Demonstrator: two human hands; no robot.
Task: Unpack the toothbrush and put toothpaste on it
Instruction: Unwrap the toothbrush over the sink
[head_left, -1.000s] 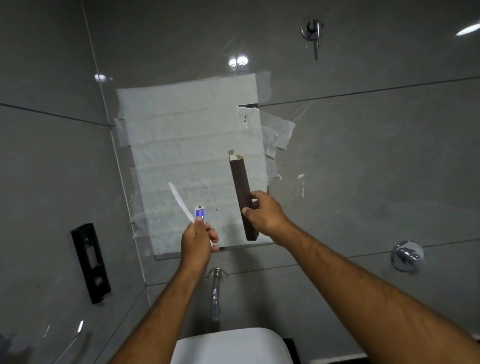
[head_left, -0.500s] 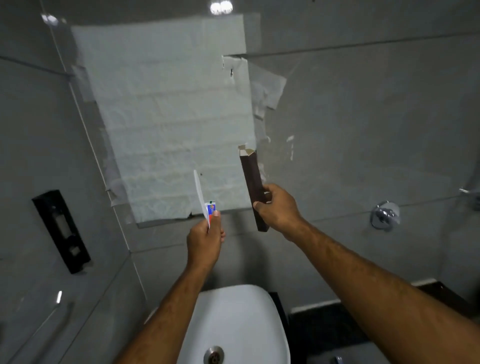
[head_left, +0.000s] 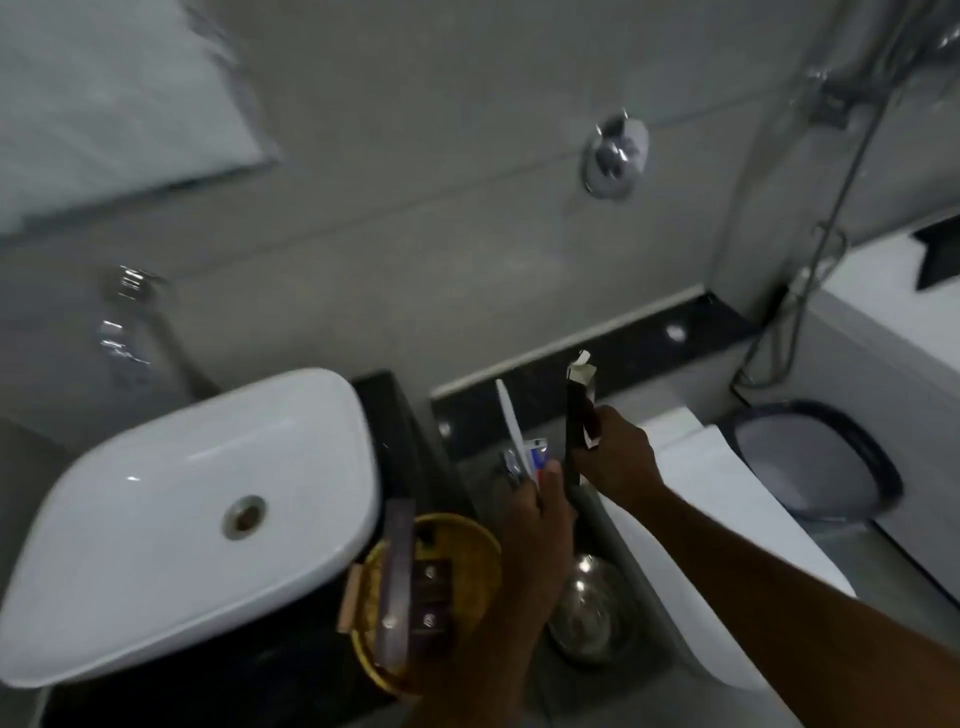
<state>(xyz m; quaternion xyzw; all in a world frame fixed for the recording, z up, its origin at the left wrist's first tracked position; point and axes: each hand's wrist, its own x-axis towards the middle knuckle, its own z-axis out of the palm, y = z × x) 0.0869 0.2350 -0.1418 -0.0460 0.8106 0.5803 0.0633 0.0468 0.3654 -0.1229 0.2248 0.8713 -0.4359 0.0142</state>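
Observation:
My left hand (head_left: 540, 514) grips a white toothbrush (head_left: 510, 421) that points up, together with a small toothpaste tube (head_left: 537, 457) coloured blue, red and white. My right hand (head_left: 615, 457) holds a long dark brown toothbrush box (head_left: 576, 415) upright, its white top flap open. The two hands are close together above the gap between the basin counter and the toilet. The frame is blurred by motion.
A white basin (head_left: 197, 519) sits at the left on a dark counter. A round yellow tray (head_left: 467, 551) with dark packets stands beside it. A white toilet (head_left: 727, 545), a metal floor bowl (head_left: 592, 608), a grey bin (head_left: 815, 462), a wall valve (head_left: 615, 153).
The view has swung down and to the right, from the covered mirror to the basin, tray and toilet. Both hands have kept their grip and drawn closer together.

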